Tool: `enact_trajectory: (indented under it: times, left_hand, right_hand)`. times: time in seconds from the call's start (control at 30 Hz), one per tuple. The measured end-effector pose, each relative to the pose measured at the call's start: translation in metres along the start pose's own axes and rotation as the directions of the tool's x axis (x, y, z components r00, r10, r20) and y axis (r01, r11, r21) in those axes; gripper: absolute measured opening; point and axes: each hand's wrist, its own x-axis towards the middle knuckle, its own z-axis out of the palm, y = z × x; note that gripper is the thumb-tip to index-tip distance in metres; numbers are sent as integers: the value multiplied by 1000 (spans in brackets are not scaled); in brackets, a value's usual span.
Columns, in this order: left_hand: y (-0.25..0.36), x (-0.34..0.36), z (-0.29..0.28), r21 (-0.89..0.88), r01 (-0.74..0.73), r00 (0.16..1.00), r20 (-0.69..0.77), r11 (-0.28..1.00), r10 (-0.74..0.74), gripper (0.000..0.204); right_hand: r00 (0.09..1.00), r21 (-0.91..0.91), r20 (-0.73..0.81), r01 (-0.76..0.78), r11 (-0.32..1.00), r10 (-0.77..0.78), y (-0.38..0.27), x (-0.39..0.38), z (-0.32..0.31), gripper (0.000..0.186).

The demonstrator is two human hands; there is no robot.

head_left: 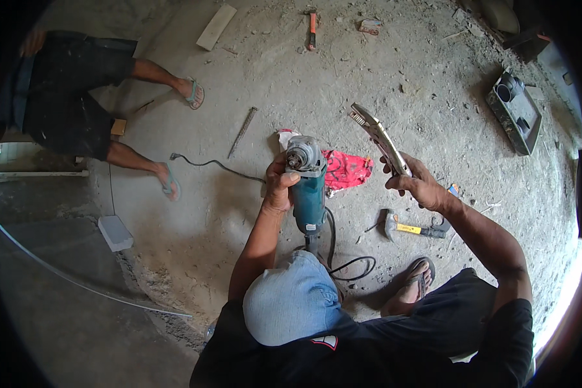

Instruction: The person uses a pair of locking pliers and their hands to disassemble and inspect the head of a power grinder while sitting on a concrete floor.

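My left hand (280, 185) is closed round the upper body of a teal angle grinder (310, 199), its thumb near the grey metal head. The grinder stands upright in front of me, its bare spindle facing up and no disc on it. To the right, my right hand (420, 185) grips silver locking pliers (385, 141) by the handles. Their toothed jaws point up and left, apart from the grinder. Behind the grinder a crumpled red cloth (348, 169) lies on the floor. The grinder's black cord (333, 242) loops down beside my knee.
A claw hammer (409, 229) lies near my right foot. Farther off are a drill bit (242, 132), an orange-handled tool (312, 31), a wood piece (216, 27) and a black tray (514, 113). Another person's sandalled feet (168, 181) are at left, beside a floor edge with a white block (115, 233).
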Motion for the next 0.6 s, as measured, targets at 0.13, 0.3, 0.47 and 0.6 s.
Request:
enact_trajectory:
  times: [0.13, 0.3, 0.47, 0.6]
  left_hand:
    - [8, 4, -2, -31, 69, 996, 65, 997, -66, 68]
    - [11, 13, -5, -60, 69, 994, 89, 996, -64, 70]
    - [8, 19, -17, -118, 137, 988, 90, 984, -126, 74]
    - [2, 25, -34, -83, 149, 985, 103, 985, -140, 73]
  right_hand:
    - [1000, -25, -9, -8, 1000, 8, -2, 0, 0, 59]
    - [999, -74, 7, -31, 997, 31, -3, -2, -4, 56]
    - [1000, -88, 1, -17, 996, 17, -5, -1, -6, 58]
    - [1000, -89, -5, -30, 996, 29, -1, 0, -9, 60]
